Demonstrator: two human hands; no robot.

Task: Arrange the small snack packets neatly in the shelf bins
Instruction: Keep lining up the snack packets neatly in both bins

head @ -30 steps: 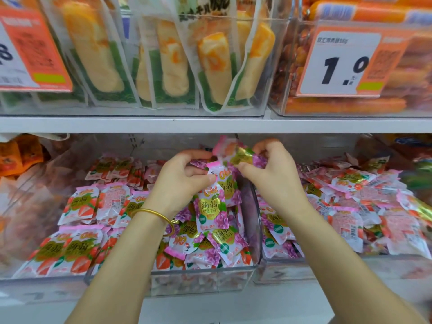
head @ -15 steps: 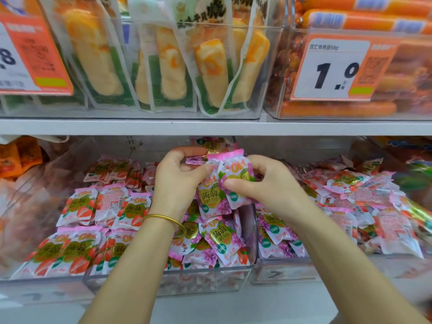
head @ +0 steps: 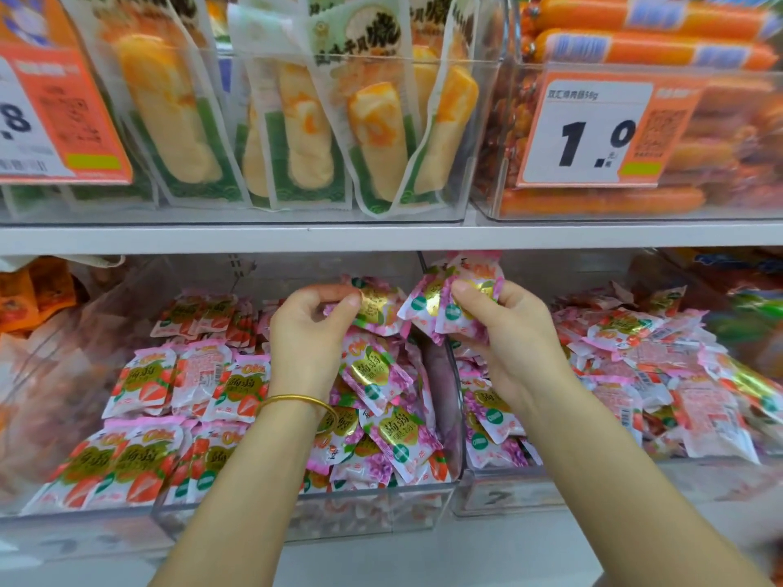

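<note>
Small pink-and-purple snack packets (head: pixel 383 421) are heaped in a clear shelf bin (head: pixel 373 508) on the lower shelf. My left hand (head: pixel 309 336), with a gold bangle at the wrist, pinches one purple packet (head: pixel 377 309) above the heap. My right hand (head: pixel 504 332) grips two or three purple packets (head: pixel 445 300) held up just under the upper shelf edge. Strawberry packets (head: pixel 169 400) lie in neat rows in the left part of the same bin. The bin to the right (head: pixel 508 497) holds more purple packets and a loose pile of strawberry packets (head: pixel 661 374).
The white shelf edge (head: pixel 381 237) runs just above my hands. Above it stand clear bins of yellow cake packs (head: pixel 296 129) and orange sausages (head: pixel 635 48), with a price tag (head: pixel 593 129) reading 1.0. Orange bags (head: pixel 38 290) sit at far left.
My hands have moved apart: they met over one packet before, and now each holds its own packets, the right hand's bunch raised toward the shelf edge. The view has shifted slightly lower.
</note>
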